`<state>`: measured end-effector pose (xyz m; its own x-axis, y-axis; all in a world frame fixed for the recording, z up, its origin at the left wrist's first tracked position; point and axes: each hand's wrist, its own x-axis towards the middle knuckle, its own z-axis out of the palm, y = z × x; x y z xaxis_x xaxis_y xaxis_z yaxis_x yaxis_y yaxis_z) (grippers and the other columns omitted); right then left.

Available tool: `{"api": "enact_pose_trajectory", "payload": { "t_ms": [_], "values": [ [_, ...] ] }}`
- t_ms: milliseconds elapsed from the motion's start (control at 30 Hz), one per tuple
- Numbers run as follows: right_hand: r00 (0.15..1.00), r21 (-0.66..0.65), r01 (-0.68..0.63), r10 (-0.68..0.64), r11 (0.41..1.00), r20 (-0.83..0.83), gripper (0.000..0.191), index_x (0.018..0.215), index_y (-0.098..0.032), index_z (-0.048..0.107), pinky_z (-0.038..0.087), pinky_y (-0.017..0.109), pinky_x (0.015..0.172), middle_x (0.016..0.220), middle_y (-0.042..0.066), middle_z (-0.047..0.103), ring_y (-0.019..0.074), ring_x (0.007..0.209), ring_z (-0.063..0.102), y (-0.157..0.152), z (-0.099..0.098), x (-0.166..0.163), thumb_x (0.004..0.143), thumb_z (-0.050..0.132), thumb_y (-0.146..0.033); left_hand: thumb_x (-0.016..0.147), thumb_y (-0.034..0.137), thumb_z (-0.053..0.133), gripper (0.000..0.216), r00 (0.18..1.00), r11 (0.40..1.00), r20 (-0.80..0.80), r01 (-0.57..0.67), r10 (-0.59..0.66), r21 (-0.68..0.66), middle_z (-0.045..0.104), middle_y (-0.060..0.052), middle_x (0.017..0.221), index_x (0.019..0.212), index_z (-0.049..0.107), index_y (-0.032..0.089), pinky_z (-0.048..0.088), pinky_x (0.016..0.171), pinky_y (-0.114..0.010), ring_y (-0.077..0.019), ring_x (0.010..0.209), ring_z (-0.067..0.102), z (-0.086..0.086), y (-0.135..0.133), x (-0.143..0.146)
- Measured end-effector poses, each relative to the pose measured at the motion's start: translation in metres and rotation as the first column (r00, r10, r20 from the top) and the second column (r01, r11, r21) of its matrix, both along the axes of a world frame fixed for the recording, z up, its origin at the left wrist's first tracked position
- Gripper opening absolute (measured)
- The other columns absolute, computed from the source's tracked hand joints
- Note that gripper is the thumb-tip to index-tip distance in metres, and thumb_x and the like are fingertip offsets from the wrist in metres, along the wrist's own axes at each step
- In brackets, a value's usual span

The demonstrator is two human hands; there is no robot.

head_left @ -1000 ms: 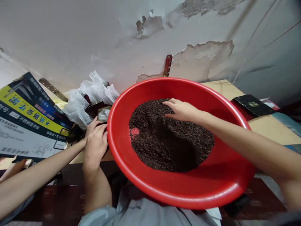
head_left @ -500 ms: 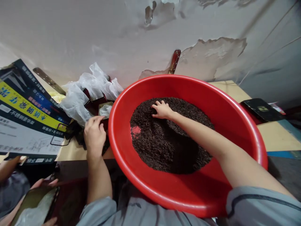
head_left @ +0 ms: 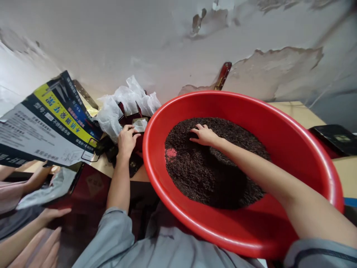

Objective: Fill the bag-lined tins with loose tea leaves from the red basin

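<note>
A big red basin [head_left: 315, 156] rests tilted toward me, holding a heap of dark loose tea leaves [head_left: 217, 171]. My right hand [head_left: 204, 135] lies on the far part of the heap, fingers bent down into the leaves. My left hand [head_left: 126, 138] is just left of the basin's rim, fingers curled over small dark packets and a clear plastic bag [head_left: 139, 124] on the table; what it grips is hidden.
Crumpled clear plastic bags [head_left: 125, 104] pile up behind my left hand. A printed poster [head_left: 47, 123] leans at the left. Another person's arms and hands [head_left: 41, 227] are at lower left with a pale bag. A black device [head_left: 336, 137] lies at the right, below the peeling wall.
My left hand has moved forward onto the packets beside the basin. My right hand has barely shifted on the leaves. The other person's hand has drawn back to the lower left.
</note>
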<state>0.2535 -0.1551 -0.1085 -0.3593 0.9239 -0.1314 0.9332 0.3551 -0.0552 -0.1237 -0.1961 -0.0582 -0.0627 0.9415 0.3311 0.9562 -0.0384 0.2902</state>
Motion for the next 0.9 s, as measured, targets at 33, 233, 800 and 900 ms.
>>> {"api": "enact_pose_trajectory", "payload": {
  "t_ms": [33,233,800,900],
  "values": [
    [1.0,0.0,0.004,-0.004,1.0,0.003,0.059,0.153,-0.025,0.057,0.052,0.063,0.103,0.16,0.023,0.045,0.047,0.141,0.047,-0.003,0.0,0.001,0.101,0.057,-0.054,0.091,0.023,0.074,0.013,1.0,1.0,0.01,0.015,-0.015,0.007,0.07,-0.01,0.133,0.099,0.082,0.017,0.054,0.106,-0.04,-0.0291,0.117,0.07,0.0,0.003,-0.003],
    [0.991,0.224,-0.127,0.135,0.966,-0.018,0.061,0.157,-0.024,0.053,0.022,0.083,0.117,0.171,0.023,0.033,0.0472,0.159,0.024,-0.032,0.015,-0.003,0.102,0.061,-0.046,0.085,0.021,0.076,0.007,0.994,0.997,0.107,0.012,-0.021,0.08,0.071,-0.011,0.12,0.089,0.079,0.016,0.053,0.108,-0.039,-0.0273,0.111,0.07,0.0,0.015,-0.02],
    [0.899,0.311,-0.153,0.262,0.938,-0.35,0.027,0.089,-0.016,0.082,0.052,0.033,0.081,0.089,0.01,0.077,0.0208,0.081,0.069,-0.054,0.073,0.015,0.093,0.056,-0.013,0.091,0.027,0.076,0.015,0.985,0.888,-0.06,0.17,-0.16,0.428,0.075,-0.004,0.123,0.104,0.08,0.021,0.052,0.111,-0.038,-0.0228,0.116,0.068,0.166,-0.057,0.053],
    [0.946,0.222,-0.075,0.14,0.972,-0.291,0.028,0.092,-0.018,0.083,0.054,0.034,0.084,0.094,0.009,0.08,0.023,0.087,0.073,-0.056,0.063,0.037,0.09,0.056,-0.012,0.093,0.028,0.075,0.012,0.937,0.857,-0.102,0.346,-0.333,0.381,0.076,-0.004,0.117,0.1,0.079,0.019,0.055,0.105,-0.034,-0.0195,0.11,0.07,0.158,-0.062,0.078]
  ]
}}
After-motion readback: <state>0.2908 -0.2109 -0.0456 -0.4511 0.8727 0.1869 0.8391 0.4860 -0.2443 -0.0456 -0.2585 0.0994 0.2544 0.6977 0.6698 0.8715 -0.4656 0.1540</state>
